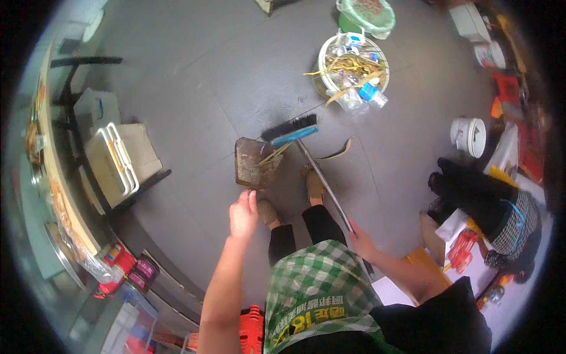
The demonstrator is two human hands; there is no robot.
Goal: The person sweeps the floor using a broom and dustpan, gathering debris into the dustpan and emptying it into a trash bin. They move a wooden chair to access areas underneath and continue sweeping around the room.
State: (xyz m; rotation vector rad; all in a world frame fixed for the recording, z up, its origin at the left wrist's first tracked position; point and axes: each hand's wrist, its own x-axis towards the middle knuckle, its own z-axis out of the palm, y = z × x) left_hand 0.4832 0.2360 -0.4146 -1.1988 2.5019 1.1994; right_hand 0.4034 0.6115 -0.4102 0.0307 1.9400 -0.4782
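Note:
My left hand (242, 214) grips the handle of a worn dustpan (253, 163), which rests on the grey floor in front of my left foot. In my right hand (361, 239) is the long pole of a broom (325, 179). The broom head (294, 131), blue with black bristles, lies at the dustpan's right edge. Thin yellowish leaf strips (275, 154) cross from the broom head into the pan. Another curled dry strip (338, 152) lies on the floor to the right of the pole.
Ahead stands a white bucket (321, 66) heaped with dry leaves and plastic bottles, beside a green bin (347, 22) with a plastic liner. A lidded white pail (460, 136) and another person (486, 203) are at right. A shelf-like table (84, 225) and a crate (146, 155) line the left.

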